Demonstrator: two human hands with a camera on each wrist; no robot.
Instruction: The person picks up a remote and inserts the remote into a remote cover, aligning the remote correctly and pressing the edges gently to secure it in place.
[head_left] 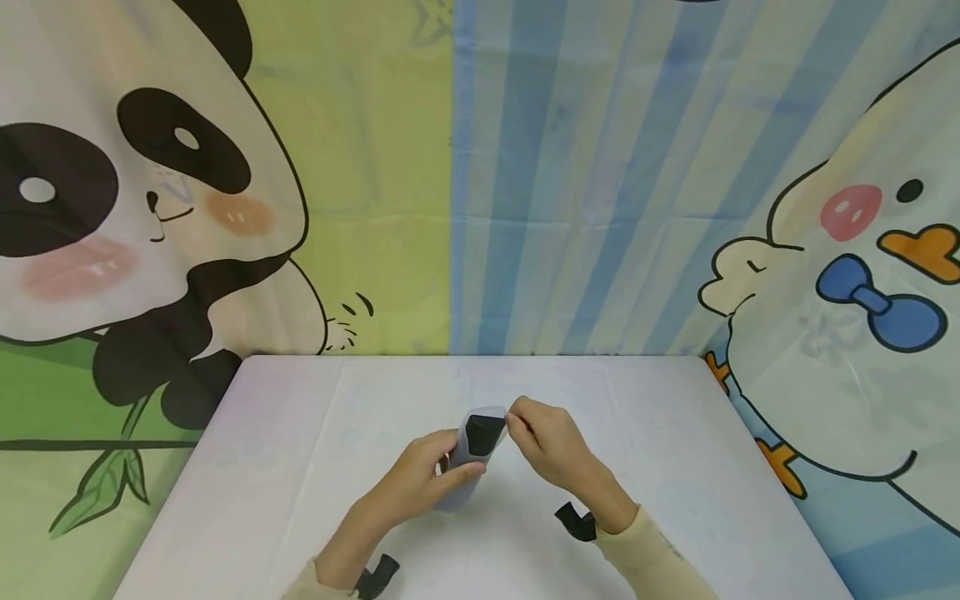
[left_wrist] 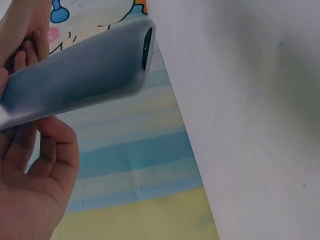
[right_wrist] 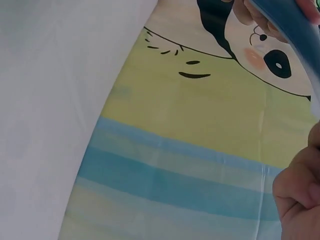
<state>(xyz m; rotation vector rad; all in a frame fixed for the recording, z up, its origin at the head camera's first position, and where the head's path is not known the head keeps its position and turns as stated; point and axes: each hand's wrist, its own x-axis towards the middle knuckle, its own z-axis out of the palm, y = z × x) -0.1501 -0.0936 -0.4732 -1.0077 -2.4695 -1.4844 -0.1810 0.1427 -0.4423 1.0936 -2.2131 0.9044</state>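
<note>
A long, smooth blue-grey case (head_left: 457, 497) with rounded edges is held up over the table in the head view, a black panel (head_left: 484, 435) on its upper end inside a pale translucent rim. My left hand (head_left: 420, 479) grips it from the left, thumb across the near side. At its upper right corner, the curled fingers and thumb of my right hand (head_left: 551, 442) pinch the pale edge. The left wrist view shows the case (left_wrist: 90, 70) with a narrow dark slot at one end. Only part of the case (right_wrist: 292, 30) enters the right wrist view, above my right hand.
A white table (head_left: 360, 433) with a far edge against the backdrop lies beneath both hands. Behind hangs a printed curtain (head_left: 585, 208) with a panda, blue stripes and a white duck. Black straps (head_left: 576, 522) stick out beside the wrists, near the cream sleeves (head_left: 652, 554).
</note>
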